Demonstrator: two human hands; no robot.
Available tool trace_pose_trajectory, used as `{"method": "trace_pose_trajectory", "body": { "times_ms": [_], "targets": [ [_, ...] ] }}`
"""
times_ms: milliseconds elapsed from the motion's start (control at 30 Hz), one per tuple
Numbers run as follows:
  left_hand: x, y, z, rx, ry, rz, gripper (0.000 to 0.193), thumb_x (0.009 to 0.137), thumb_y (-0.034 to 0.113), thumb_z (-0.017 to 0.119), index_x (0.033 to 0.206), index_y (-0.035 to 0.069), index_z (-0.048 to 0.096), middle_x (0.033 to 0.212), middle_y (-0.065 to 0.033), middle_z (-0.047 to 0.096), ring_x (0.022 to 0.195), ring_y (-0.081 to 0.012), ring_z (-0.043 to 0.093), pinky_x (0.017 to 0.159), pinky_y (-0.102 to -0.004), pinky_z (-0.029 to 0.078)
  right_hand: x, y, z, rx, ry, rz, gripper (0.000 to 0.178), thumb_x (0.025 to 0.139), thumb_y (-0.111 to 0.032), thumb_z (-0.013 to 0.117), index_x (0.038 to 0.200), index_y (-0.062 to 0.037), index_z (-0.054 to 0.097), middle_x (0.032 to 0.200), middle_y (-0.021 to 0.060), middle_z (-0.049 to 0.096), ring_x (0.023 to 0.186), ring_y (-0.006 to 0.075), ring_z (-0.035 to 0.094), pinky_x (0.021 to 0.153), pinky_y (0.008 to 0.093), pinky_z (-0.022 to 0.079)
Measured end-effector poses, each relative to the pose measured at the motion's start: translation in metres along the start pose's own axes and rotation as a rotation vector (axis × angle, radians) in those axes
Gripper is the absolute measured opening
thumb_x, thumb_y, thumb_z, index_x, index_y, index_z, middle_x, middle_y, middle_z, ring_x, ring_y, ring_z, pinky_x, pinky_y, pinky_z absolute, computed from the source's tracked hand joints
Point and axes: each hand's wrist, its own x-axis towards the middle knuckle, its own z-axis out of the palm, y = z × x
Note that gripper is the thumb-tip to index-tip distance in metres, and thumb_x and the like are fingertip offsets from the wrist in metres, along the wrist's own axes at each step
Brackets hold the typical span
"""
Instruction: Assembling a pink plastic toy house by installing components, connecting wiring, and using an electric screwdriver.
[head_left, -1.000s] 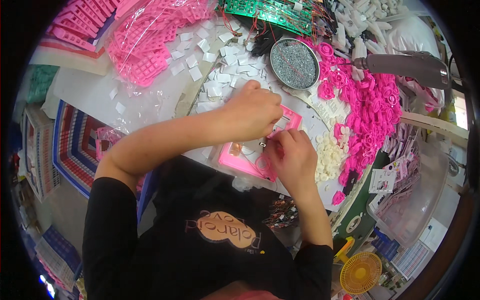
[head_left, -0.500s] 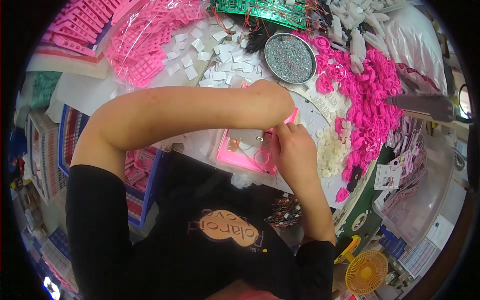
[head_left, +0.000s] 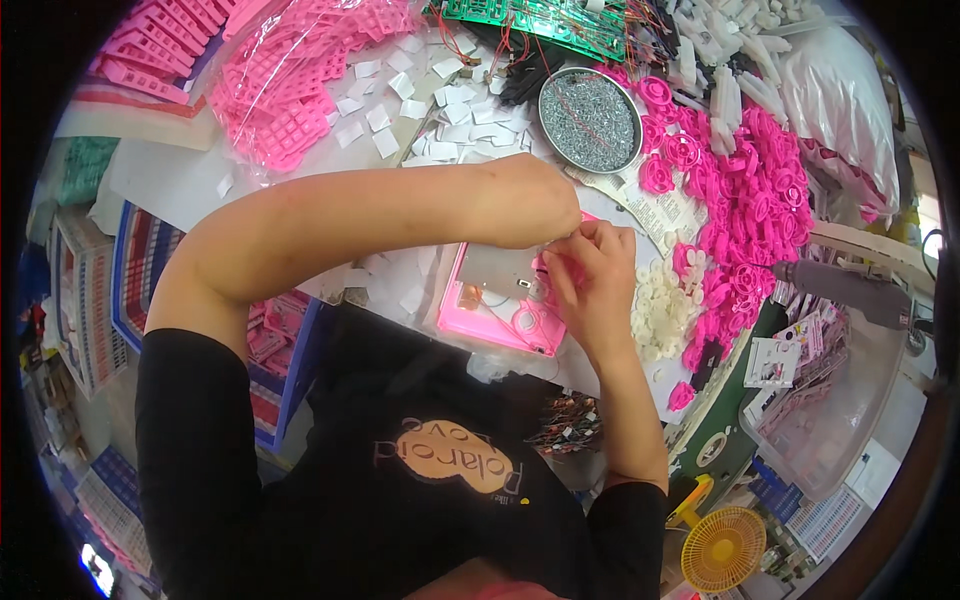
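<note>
A shallow pink plastic case lies in front of me, with a grey plate, a copper-coloured part and a pink ring inside it. My left hand is bent over the far right part of the case, its fingers hidden under the hand and wrist. Close against it, at the case's right side, my right hand has its fingers bent together toward the left fingertips. Whatever small thing sits between these fingertips is too small to make out.
Beyond my hands are scattered white pieces, a round tray of small metal screws and green circuit boards. Pink parts and off-white pieces heap up at the right. An electric screwdriver hangs beside them.
My right hand has lifted and turned slightly, its thumb now more visible. My left hand has shifted a little to the left. The hanging electric screwdriver has swung nearer to me.
</note>
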Motion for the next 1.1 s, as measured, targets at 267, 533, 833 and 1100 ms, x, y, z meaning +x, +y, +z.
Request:
{"method": "trace_pose_trajectory", "body": {
  "times_ms": [267, 533, 833, 1100],
  "targets": [
    [-0.004, -0.004, 0.02, -0.023, 0.229, 0.031, 0.013, 0.08, 0.008, 0.063, 0.085, 0.0, 0.072, 0.081, -0.0173, 0.071, 0.079, -0.0344, 0.072, 0.065, -0.0447, 0.058, 0.0, 0.014, -0.029, -0.038, -0.219, -0.308, 0.029, 0.074, -0.006, 0.078, 0.102, -0.0114, 0.076, 0.102, 0.0049, 0.066, 0.093, 0.029, 0.057, 0.078, 0.0391, 0.052],
    [-0.006, -0.002, 0.02, -0.062, 0.223, -0.006, 0.014, 0.081, 0.008, 0.063, 0.089, 0.001, 0.072, 0.084, -0.017, 0.071, 0.082, -0.0342, 0.072, 0.068, -0.045, 0.058, 0.009, 0.002, -0.033, -0.145, -0.308, -0.26, 0.025, 0.075, -0.011, 0.078, 0.1, -0.0115, 0.076, 0.099, 0.0039, 0.064, 0.093, 0.0282, 0.058, 0.077, 0.0388, 0.053],
    [-0.006, -0.002, 0.021, -0.078, 0.212, -0.028, 0.014, 0.083, 0.01, 0.063, 0.09, 0.003, 0.072, 0.086, -0.0165, 0.071, 0.084, -0.0351, 0.072, 0.07, -0.0457, 0.058, -0.009, -0.003, -0.011, -0.201, -0.132, -0.183, 0.034, 0.077, -0.01, 0.074, 0.111, -0.0096, 0.07, 0.099, 0.0082, 0.062, 0.095, 0.0307, 0.056, 0.079, 0.0418, 0.05],
    [-0.019, -0.01, 0.015, -0.319, 0.753, -0.275, 0.019, 0.088, 0.021, 0.065, 0.1, 0.006, 0.066, 0.093, -0.0112, 0.066, 0.086, -0.0326, 0.066, 0.075, -0.0445, 0.052, -0.004, -0.012, -0.015, -0.244, -0.168, -0.173, 0.031, 0.079, -0.01, 0.073, 0.109, -0.0063, 0.07, 0.1, 0.0087, 0.062, 0.096, 0.0315, 0.058, 0.078, 0.0418, 0.05]
  ]
}}
